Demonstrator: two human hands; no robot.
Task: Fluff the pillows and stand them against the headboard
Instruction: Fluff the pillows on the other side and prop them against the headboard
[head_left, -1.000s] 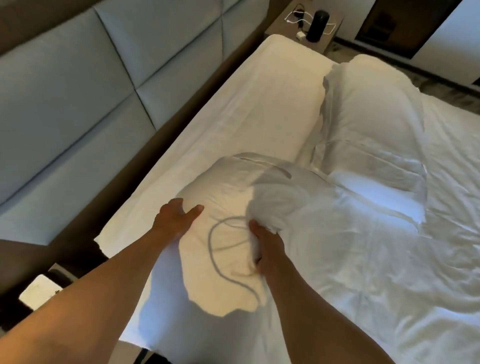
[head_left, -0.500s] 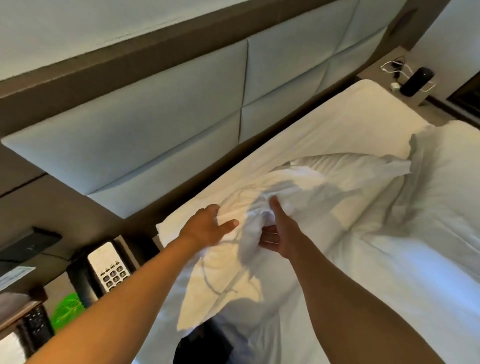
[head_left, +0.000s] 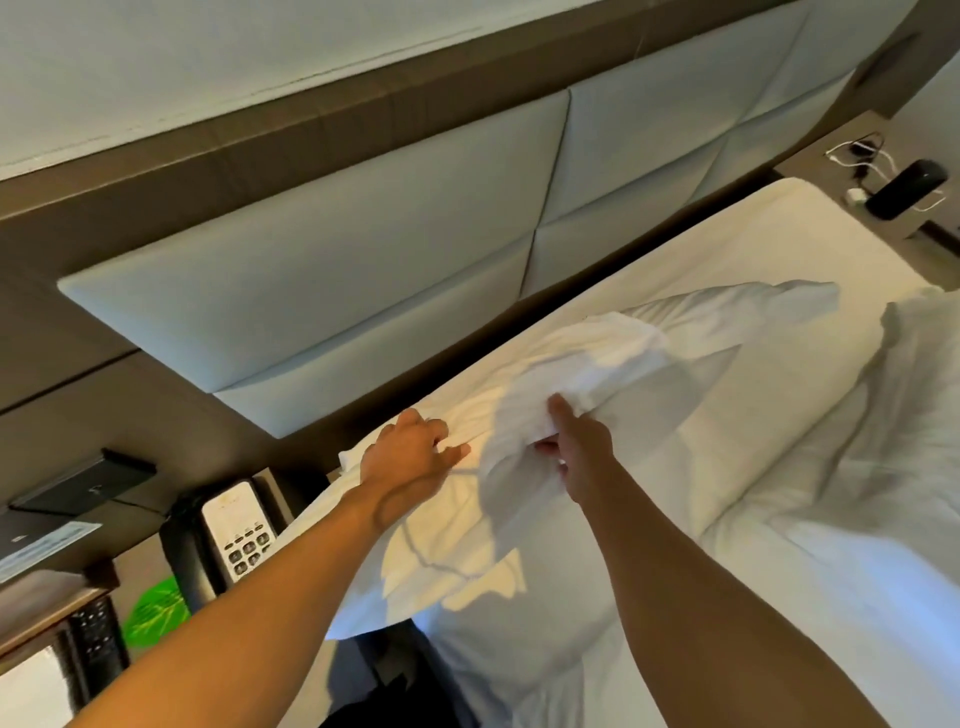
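Note:
A white pillow (head_left: 649, 358) is raised off the mattress at its near end, its long side running along the padded grey headboard (head_left: 363, 270). My left hand (head_left: 410, 457) presses on the pillow's near corner with fingers spread. My right hand (head_left: 576, 447) pinches a bunch of the pillowcase between thumb and fingers. A second white pillow (head_left: 919, 374) lies at the right edge, partly cut off.
The white sheet (head_left: 753, 244) covers the bed. Left of the bed stands a nightstand with a telephone (head_left: 234, 535), a remote (head_left: 96, 631) and a green item (head_left: 156, 613). The far nightstand holds a dark cylinder (head_left: 906, 189) and white cables.
The pillow has been lifted from flat on the bed and carried toward the headboard, both hands moving with it. The view has swung up and left, bringing the telephone into sight.

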